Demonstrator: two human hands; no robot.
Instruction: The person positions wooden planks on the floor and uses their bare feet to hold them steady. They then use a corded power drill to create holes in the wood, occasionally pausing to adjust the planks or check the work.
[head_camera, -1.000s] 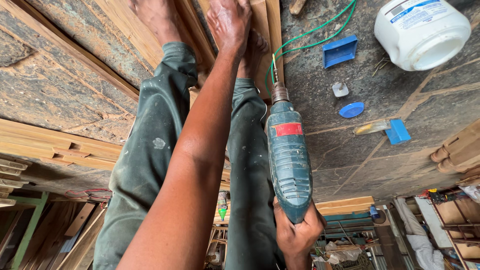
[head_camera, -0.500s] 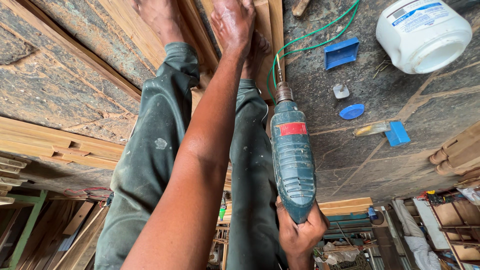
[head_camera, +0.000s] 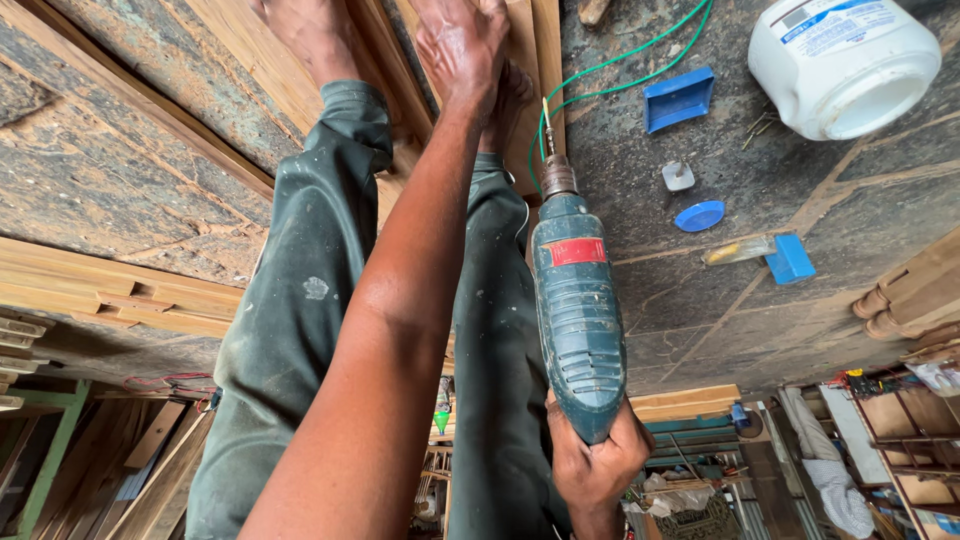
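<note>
The right hand (head_camera: 595, 462) grips the green drill (head_camera: 577, 310) tight while the left hand (head_camera: 462, 42), spread flat, presses the wood plank (head_camera: 525, 60) at the top of the frame, so it is best to keep the bit straight and the plank still.

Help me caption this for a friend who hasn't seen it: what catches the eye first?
The teal drill in the middle, held at its rear by the right hand, its bit on a wooden plank. The left hand presses flat on that plank at the top. At the upper right, a big white jar lies on the dark floor.

White plastic jar (head_camera: 843, 60), blue tray (head_camera: 679, 98), blue lid (head_camera: 699, 215), green cable (head_camera: 640, 55).
</note>
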